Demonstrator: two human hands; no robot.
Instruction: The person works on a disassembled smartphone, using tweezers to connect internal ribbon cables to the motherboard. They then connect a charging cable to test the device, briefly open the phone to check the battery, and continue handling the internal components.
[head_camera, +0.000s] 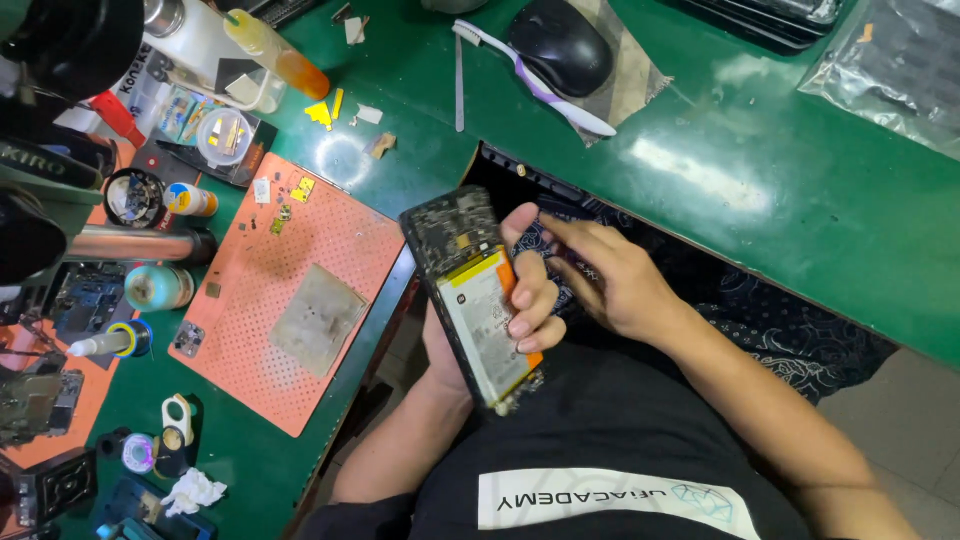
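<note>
1. We see an opened phone (470, 295), its back cover off and a pale battery (485, 320) exposed, held tilted over the person's lap, just off the edge of the green counter (760, 170).
2. The left hand (500, 310) cradles the phone from beneath, its fingers (530, 300) wrapped over the right edge and lying on the battery, clamped around the device.
3. The right hand (610, 280) sits just beside the phone, fingers loosely extended and pointing toward its upper edge; we cannot tell whether it pinches anything.
4. Under both hands, dark patterned cloth (780, 320) covers the lap, and a black shirt (600, 450) fills the lower frame.
5. To the left on the counter lies an orange perforated work mat (270, 270) with a grey square pad (318, 320) on it and small parts near its upper corner.
6. Beyond the mat, we make out small bottles, tape rolls and circuit boards crowded along the left edge.
7. Farther up the counter rest a black computer mouse (560, 45), a white and purple toothbrush (535, 80) and a thin metal tool (459, 95).
8. A clear plastic bag (900, 60) lies at the upper right corner.
</note>
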